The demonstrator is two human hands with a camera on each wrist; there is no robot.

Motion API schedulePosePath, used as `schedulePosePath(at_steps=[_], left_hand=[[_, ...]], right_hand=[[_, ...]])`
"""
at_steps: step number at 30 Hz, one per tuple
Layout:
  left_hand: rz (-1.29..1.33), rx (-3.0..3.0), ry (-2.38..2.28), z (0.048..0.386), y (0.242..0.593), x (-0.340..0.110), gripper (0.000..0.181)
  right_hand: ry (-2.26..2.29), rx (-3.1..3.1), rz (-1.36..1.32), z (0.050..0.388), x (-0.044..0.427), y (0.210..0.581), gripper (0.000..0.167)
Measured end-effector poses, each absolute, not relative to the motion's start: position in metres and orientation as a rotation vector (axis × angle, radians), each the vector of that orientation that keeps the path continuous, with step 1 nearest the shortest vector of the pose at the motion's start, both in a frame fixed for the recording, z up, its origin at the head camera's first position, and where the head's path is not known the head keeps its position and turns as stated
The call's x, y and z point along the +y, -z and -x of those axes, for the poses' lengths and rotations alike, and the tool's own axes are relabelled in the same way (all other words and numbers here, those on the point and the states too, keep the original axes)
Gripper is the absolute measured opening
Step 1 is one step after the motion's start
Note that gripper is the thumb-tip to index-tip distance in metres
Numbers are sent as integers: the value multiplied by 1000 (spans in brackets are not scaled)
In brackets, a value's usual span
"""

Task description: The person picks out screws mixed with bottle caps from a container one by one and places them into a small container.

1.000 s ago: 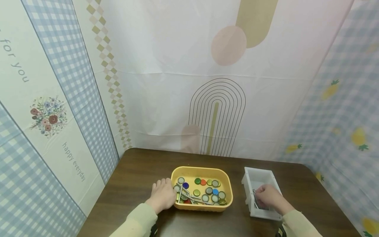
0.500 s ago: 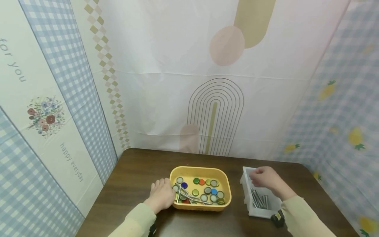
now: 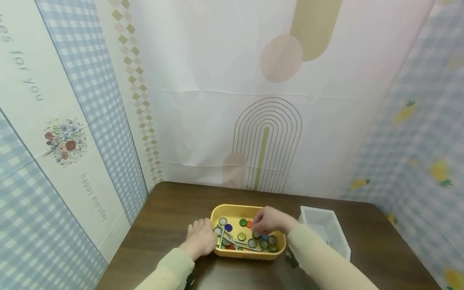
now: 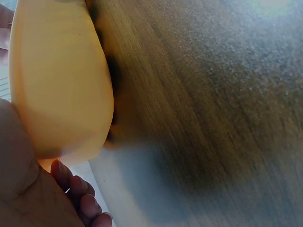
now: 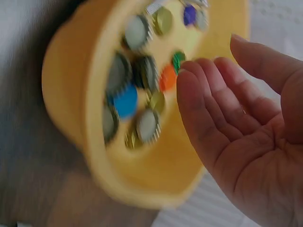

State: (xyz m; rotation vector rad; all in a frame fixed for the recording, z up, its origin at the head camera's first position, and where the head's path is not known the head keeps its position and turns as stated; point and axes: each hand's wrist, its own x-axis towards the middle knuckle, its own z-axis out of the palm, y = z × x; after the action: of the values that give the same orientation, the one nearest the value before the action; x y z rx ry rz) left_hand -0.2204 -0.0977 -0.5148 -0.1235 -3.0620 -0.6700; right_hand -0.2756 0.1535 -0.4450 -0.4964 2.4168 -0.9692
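Head view, principal piece: one yellow tray, on the brown table in front of me, long axis running left to right. Governing relation, as I judge it: the tray's length spans my two hands, the right over its right half, the left at its left end.

Left hand: against the tray's left end, touching, fingers relaxed and pointing away from me; nothing pinched that I can see.

Right hand: above the tray's far right part. Right wrist view gives the fingers loosely bent, thumb well apart from them, palm bare, nothing held. Whether a fingertip meets a cap, I cannot tell.

Contents, loose: bottle caps, assorted. The orange cap and green cap lie near my right fingertips; the blue cap lies toward the near side.

Metal rods: several, crossed, at the tray's near left, closer to my left hand than my right.

White bin: right of the tray, apart from it, partly behind my right sleeve; one metal end shows inside.
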Motion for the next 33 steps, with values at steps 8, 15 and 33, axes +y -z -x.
schedulePosePath(at_steps=[8,15,33], left_hand=[[135,-3053,651,222,516,-95,23],[132,-3048,642,222,517,-96,23],[119,-3037,646,222,516,-97,23]], right_hand=[[865,2395,581,262,128,463,7],[811,2398,600,257,124,470,9],[560,2627,683,255,116,487,25]])
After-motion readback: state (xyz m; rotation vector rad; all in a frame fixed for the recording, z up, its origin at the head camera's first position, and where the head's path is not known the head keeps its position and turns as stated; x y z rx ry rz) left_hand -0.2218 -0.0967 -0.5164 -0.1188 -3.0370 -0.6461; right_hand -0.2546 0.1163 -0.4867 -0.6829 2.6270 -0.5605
